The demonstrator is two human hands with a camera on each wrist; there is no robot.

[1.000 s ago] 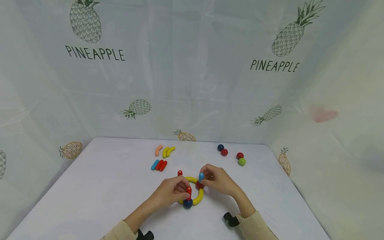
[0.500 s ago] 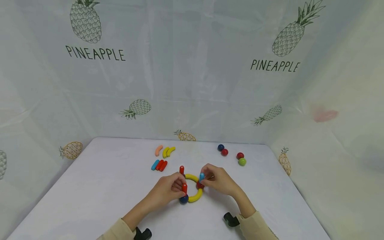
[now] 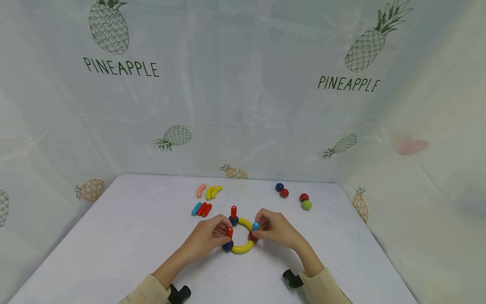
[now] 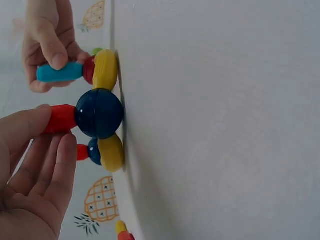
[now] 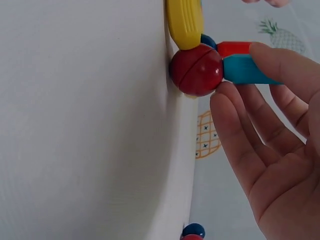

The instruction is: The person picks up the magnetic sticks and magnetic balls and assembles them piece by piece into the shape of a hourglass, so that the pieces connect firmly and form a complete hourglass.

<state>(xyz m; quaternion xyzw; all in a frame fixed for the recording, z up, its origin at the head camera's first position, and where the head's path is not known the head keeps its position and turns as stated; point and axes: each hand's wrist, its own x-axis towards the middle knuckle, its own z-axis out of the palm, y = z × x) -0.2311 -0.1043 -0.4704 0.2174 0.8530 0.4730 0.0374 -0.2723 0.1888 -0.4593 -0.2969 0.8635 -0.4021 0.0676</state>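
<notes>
Left hand pinches red stick | right hand pinches light-blue stick | yellow arc between hands has swung leftward with left hand, so apparently firmly joined

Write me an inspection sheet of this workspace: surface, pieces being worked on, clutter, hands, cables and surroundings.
Surface: white tabletop.
Job's things: curved yellow sticks joining a red ball and two dark blue balls in a ring-shaped build, its left side partly hidden; a light blue stick rises from the red ball, a red stick from each dark blue one.
Clutter: loose sticks and loose balls in small groups farther back.
Hands: left hand pinches the nearer red stick; right hand pinches the light blue stick.
Cables: nothing seen.
Surroundings: pale sheeting printed with pineapples.
</notes>
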